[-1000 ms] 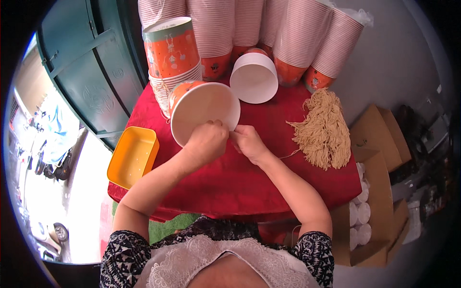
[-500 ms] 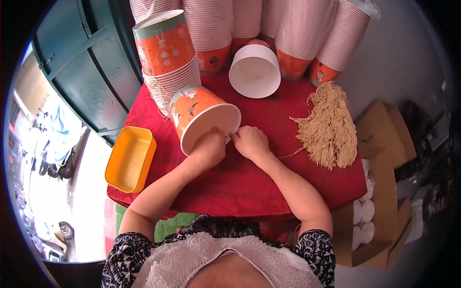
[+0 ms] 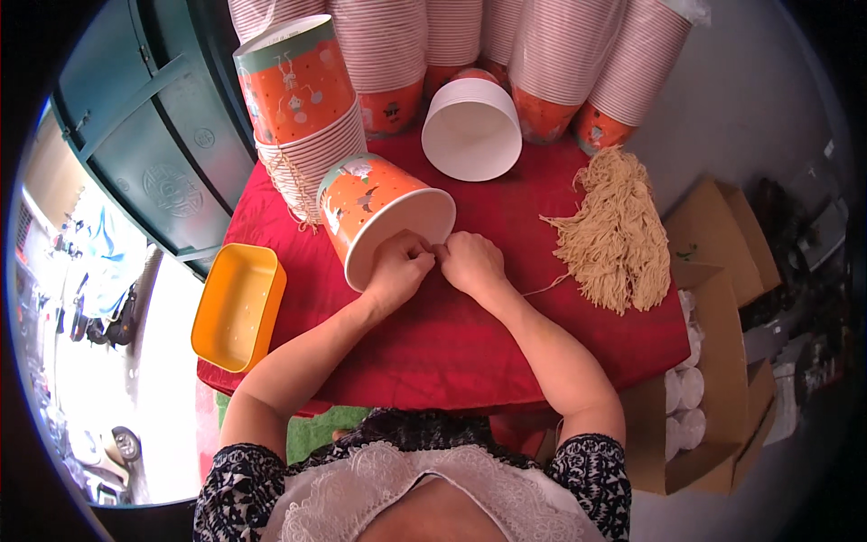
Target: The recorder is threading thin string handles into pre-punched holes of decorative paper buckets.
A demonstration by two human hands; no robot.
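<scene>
An orange paper bucket [image 3: 366, 203] with a green band and printed figures lies tilted on the red-covered table, its white mouth facing me. My left hand [image 3: 402, 266] is at the mouth, fingers closed in a pinch by the lower right rim. Close beside it, my right hand [image 3: 471, 262] also pinches, its fingertips almost touching the left ones at the rim. Whatever is between the fingers is too small or hidden. A thin beige strand runs from under my right wrist toward a thick bundle of beige string [image 3: 619, 239] on the right.
A stack of orange buckets [image 3: 293, 81] with string hanging on it stands at the back left. A white-mouthed bucket [image 3: 471, 135] lies farther back, before tall wrapped bucket stacks [image 3: 564, 54]. The yellow plastic tub [image 3: 237, 307] is at the left edge; an open cardboard box [image 3: 722, 388] stands right.
My left hand has drawn slightly out of the bucket's mouth, its fingers now showing in front of the rim. The right hand stays by the rim. The view has shifted a little.
</scene>
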